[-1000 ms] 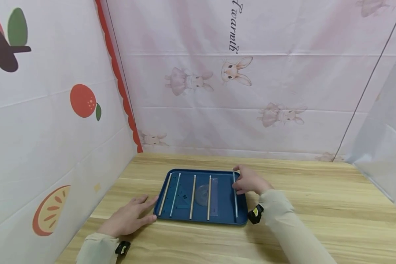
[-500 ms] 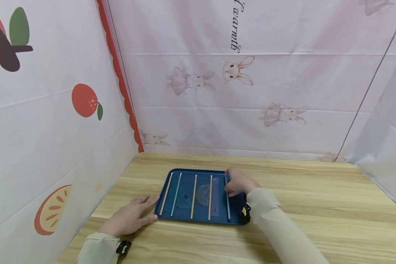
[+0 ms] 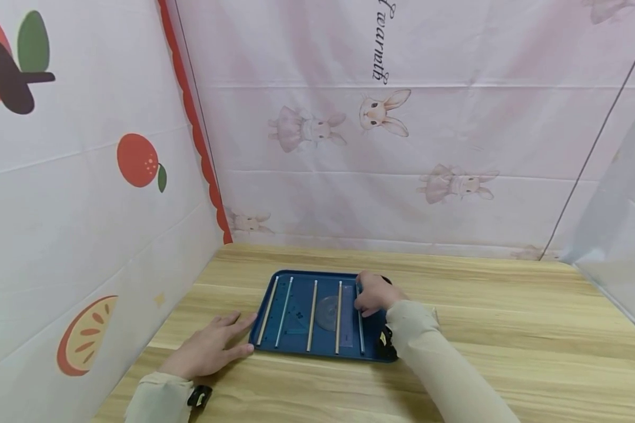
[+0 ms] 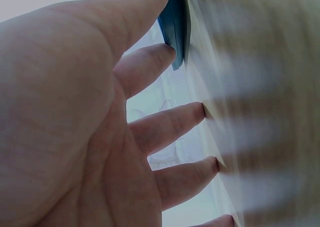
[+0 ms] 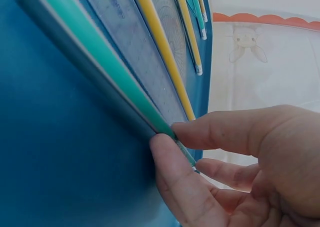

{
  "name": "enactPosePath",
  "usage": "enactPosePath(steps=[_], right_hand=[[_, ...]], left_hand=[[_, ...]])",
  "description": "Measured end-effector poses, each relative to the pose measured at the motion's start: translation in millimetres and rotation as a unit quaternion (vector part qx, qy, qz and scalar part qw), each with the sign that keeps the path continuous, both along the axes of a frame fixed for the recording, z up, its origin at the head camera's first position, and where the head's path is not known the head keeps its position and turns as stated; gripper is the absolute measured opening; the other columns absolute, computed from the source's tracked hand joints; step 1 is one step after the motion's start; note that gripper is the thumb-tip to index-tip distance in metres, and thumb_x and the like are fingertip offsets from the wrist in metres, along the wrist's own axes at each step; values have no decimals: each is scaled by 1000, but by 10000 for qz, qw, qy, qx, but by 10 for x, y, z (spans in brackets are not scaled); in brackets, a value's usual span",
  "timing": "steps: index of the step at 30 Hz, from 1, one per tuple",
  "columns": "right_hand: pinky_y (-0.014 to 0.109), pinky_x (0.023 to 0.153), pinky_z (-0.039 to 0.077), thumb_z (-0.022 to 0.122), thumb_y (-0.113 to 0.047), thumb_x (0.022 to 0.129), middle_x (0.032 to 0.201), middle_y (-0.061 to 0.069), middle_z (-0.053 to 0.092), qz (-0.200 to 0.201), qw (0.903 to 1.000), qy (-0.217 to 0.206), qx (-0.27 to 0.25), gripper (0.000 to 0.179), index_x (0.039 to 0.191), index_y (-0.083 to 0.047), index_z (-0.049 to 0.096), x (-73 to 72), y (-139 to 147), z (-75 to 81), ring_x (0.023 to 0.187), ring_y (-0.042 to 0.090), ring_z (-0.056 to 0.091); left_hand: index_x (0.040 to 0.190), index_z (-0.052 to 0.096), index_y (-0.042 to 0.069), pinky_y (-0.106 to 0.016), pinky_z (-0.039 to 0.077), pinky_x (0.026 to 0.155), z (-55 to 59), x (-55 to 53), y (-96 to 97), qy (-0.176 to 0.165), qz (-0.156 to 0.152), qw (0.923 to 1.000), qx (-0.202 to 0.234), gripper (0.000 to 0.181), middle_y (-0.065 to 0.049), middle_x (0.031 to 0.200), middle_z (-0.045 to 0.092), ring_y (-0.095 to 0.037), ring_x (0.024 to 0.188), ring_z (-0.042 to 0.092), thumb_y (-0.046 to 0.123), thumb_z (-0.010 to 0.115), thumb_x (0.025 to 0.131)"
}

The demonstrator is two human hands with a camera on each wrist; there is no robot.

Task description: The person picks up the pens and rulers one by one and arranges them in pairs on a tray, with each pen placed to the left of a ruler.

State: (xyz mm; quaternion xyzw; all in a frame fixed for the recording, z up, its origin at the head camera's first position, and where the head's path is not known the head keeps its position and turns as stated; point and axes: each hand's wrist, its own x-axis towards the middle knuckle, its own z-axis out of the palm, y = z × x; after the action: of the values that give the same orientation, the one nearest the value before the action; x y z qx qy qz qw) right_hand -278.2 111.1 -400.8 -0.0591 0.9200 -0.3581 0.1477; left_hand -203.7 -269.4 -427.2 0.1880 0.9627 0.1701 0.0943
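Note:
A blue tray [image 3: 371, 329] lies on the table, carrying pencils set out in a spaced row. My right hand [image 3: 377, 292] pinches a green pencil [image 5: 100, 57] near its far end between thumb and fingertip, close over the tray's right part. Just left of it lies a clear purple ruler [image 3: 347, 317], with a yellow pencil [image 5: 160, 42] along its other side. My left hand [image 3: 209, 348] is spread flat at the tray's left edge. In the left wrist view, its thumb and index finger touch the tray's side, while other fingertips [image 4: 197, 109] rest on the table.
Further left on the tray are a clear round disc [image 3: 326, 312], two more yellow pencils [image 3: 312, 317], another green pencil [image 3: 284, 314] and a teal set square [image 3: 295, 323]. Printed cloth walls [image 3: 317, 205] stand behind and beside the wooden table [image 3: 487, 329].
My right hand has carried the green pencil leftward from the tray's right edge to near the purple ruler. My left hand keeps its place at the tray's left edge.

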Motion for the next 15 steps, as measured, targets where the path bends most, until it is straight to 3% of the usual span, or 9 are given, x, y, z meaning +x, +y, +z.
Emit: enactPosePath(steps=[9, 15], right_hand=[[31, 68, 66, 69, 6, 96, 128, 27, 69, 17, 9999, -10, 170, 66, 157, 8, 42, 1, -51, 28, 73, 21, 78], [31, 70, 66, 69, 6, 97, 104, 19, 72, 19, 9999, -48, 126, 66, 157, 10, 42, -20, -52, 6, 74, 20, 77]], left_hand=[[166, 44, 22, -83, 37, 111, -13, -10, -2, 26, 12, 10000, -4, 74, -31, 168, 39, -69, 148, 35, 54, 67, 103], [166, 44, 22, -83, 37, 111, -4, -6, 3, 17, 22, 10000, -10, 74, -31, 168, 38, -69, 148, 35, 53, 67, 103]])
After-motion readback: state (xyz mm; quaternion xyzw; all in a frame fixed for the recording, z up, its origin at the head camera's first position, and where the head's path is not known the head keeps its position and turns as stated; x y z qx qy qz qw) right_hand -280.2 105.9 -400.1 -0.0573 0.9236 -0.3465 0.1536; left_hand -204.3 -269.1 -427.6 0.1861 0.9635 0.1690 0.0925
